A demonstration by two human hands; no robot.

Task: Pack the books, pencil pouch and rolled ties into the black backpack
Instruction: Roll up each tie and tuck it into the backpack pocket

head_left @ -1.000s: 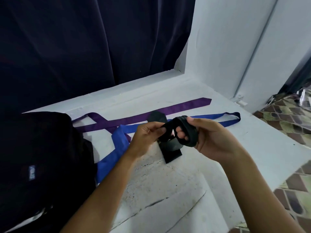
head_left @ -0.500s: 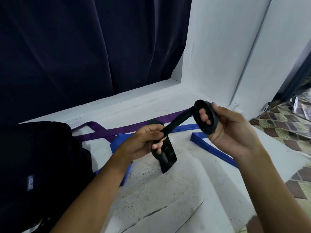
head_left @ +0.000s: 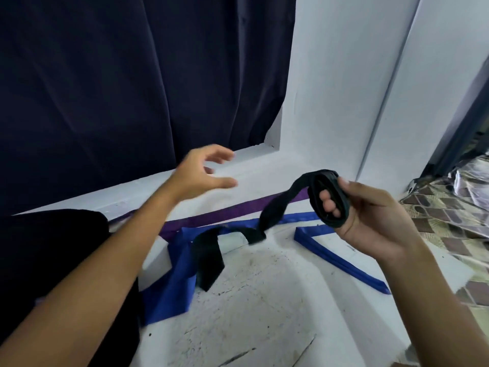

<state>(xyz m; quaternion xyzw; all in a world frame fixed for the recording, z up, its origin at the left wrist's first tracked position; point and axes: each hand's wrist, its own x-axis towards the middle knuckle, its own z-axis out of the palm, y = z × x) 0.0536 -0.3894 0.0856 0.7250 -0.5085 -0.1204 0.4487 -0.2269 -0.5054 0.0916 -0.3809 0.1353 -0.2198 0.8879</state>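
A soft black tie [head_left: 277,207] is coiled round the right hand [head_left: 370,218], whose fingers [head_left: 329,201] curl through the loop; its flat tail drapes left onto the scuffed white worktop [head_left: 251,313], over a glossy blue tie [head_left: 180,271]. The left hand [head_left: 201,173] hovers apart, fingers spread, holding nothing. The black backpack [head_left: 53,247] sits far left.

1. White ledge [head_left: 264,327] lies bare at 6 o'clock, open to a hand.
2. Black tie [head_left: 209,258], blue tie [head_left: 341,260] and purple tie [head_left: 232,211] cross the centre.
3. Black backpack [head_left: 53,247] blocks 8 o'clock.
4. Dark curtain [head_left: 119,88] and white wall [head_left: 344,88] close 12 o'clock.
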